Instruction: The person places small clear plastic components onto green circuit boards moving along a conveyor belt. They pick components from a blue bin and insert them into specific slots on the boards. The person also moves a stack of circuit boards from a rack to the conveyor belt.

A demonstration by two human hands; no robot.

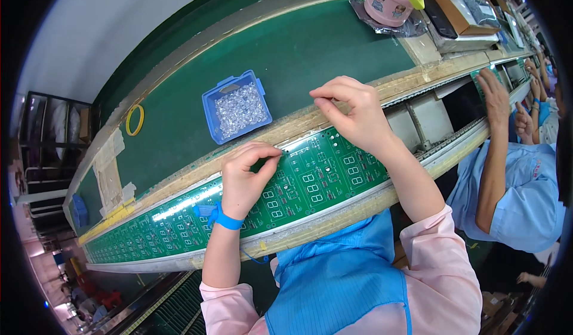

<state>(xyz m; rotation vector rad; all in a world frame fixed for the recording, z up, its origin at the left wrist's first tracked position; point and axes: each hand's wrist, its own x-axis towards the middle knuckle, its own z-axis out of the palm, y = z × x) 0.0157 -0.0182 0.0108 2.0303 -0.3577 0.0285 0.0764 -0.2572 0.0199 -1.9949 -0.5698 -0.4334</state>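
Long green circuit boards [292, 186] lie end to end in a rail, printed with white digit outlines and dotted with small parts. My left hand [242, 174], a blue wrist strap [225, 217] on its wrist, is closed in a pinch at the boards' far edge. Whatever sits between its fingertips is too small to name. Higher and to the right, my right hand [352, 111] hangs over the wooden ledge, thumb and forefinger pressed together. I cannot make out anything in them. Beyond my left hand stands a blue bin [210, 123] holding many small clear parts [242, 109].
A yellow tape ring [135, 120] lies on the green bench [179, 90]. At the far right are a pink bucket-shaped container [391, 1] and a cardboard box [456, 13]. A co-worker's arm [494, 132] reaches over the rail on the right. A wooden ledge [286, 129] separates bench and boards.
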